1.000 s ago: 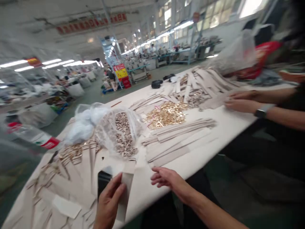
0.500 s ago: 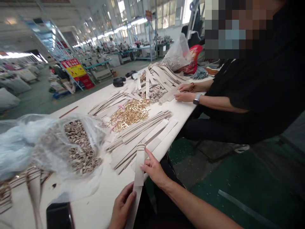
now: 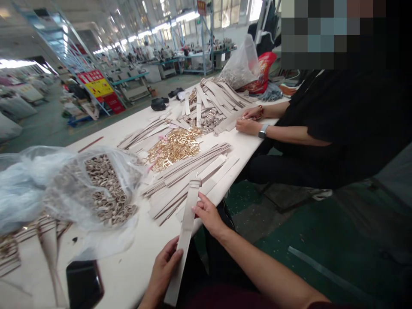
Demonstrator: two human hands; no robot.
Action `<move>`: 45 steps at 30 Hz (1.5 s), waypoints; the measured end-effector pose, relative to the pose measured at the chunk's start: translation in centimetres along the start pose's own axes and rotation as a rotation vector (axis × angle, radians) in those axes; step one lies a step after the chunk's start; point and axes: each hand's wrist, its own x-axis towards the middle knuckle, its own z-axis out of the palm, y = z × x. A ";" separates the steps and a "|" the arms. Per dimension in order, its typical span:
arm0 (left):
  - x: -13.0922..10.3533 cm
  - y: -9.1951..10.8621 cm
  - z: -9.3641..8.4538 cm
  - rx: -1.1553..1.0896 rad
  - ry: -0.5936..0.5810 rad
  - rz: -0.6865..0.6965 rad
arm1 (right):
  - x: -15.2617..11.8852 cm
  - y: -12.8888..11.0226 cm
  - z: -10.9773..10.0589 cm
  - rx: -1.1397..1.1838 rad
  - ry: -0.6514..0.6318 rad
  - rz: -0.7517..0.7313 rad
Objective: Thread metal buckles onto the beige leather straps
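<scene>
A long pale grey belt strap (image 3: 188, 218) slants up from my lap over the table's front edge. My left hand (image 3: 166, 267) is closed on its lower part, thumb on top. Higher up, my right hand (image 3: 210, 215) pinches the strap's right edge between thumb and fingers. Around the top end sits a narrow loop (image 3: 195, 183), and a small bit of metal shows just above it. Beyond that end lie more flat straps (image 3: 180, 189) in rows. Behind them is a heap of gold buckles (image 3: 175, 148).
Left on the white table (image 3: 128, 274) are a clear plastic bag of small loops (image 3: 109, 193), a dark phone (image 3: 84, 283) and finished-looking straps (image 3: 32, 257). At right, a co-worker's hands (image 3: 249, 124) handle pieces beside a large strap pile (image 3: 222, 96).
The strap has risen slightly and its top end has tilted right, with both my hands still on it. The fold hanging below the right hand now lies flat along the strap.
</scene>
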 end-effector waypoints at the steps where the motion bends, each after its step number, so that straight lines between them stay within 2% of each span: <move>1: -0.2 0.1 0.1 -0.011 -0.012 -0.029 | 0.5 -0.1 -0.3 0.008 0.031 0.000; 7: -1.0 0.3 0.5 -0.084 -0.069 -0.106 | 2.6 0.4 -2.0 0.044 0.105 0.066; 15: -1.9 -0.8 -0.1 -0.113 -0.112 -0.102 | 3.0 1.7 -2.8 0.002 0.140 0.096; 20: -1.7 -1.2 -1.0 -0.046 -0.167 -0.068 | 2.6 0.7 -2.5 0.009 0.090 0.085; 23: -0.9 0.5 -1.9 0.014 -0.075 -0.052 | 1.6 -1.4 -1.8 0.003 -0.028 0.071; 26: 0.5 4.2 -2.6 -0.009 0.032 0.029 | 0.7 -4.4 -1.1 0.007 -0.166 0.119; 31: 3.3 11.5 -2.7 -0.160 0.151 0.365 | 0.5 -8.3 0.0 -0.088 -0.281 0.178; 33: 3.9 13.6 -2.6 -0.170 0.131 0.505 | 0.4 -9.0 0.4 -0.150 -0.335 0.189; 34: 4.1 14.4 -2.6 -0.140 0.085 0.552 | 0.3 -9.2 0.5 -0.173 -0.356 0.204; 36: 4.1 15.3 -2.8 -0.040 -0.055 0.579 | -0.1 -9.1 0.6 -0.203 -0.380 0.241; 39: 3.8 15.5 -3.2 0.044 -0.227 0.531 | -0.6 -8.7 0.3 -0.199 -0.387 0.282; 42: 3.3 15.0 -3.6 0.030 -0.264 0.474 | -1.0 -8.2 -0.1 -0.174 -0.387 0.303; 45: 3.1 14.3 -3.8 0.016 -0.244 0.438 | -1.2 -7.9 -0.3 -0.162 -0.421 0.325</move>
